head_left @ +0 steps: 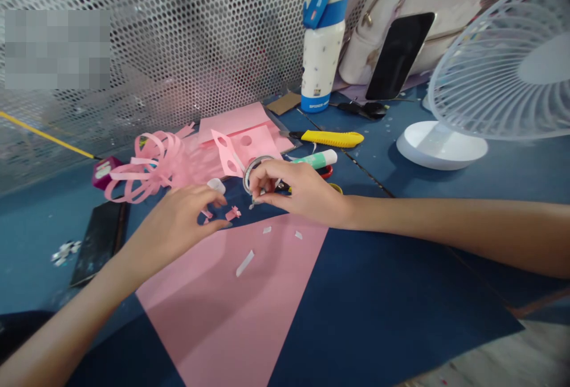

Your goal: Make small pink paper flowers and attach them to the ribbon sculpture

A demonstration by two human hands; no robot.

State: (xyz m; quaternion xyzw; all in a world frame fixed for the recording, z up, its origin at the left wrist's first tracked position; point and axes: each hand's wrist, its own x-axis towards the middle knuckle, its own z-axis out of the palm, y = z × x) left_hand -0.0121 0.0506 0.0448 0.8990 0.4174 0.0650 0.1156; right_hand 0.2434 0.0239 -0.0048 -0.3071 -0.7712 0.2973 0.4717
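Observation:
My right hand (296, 190) holds a small roll of tape (253, 171) upright, fingers curled around it and pinching at its lower edge. My left hand (178, 227) hovers beside it with fingers bent, the tips close to a small pink paper piece (233, 213); I cannot make out anything in its grip. Both hands are over the far end of a large pink paper sheet (231, 304) lying on dark blue paper (401, 292). White tape scraps (244, 263) lie on the pink sheet.
A looped pink paper flower (149, 167) and cut pink sheets (243, 132) lie behind the hands. A yellow utility knife (332, 138), glue stick (318, 159), water bottle (324, 43), leaning phone (398, 54) and white fan (494, 72) stand at the back right. Another dark phone (100, 241) lies left.

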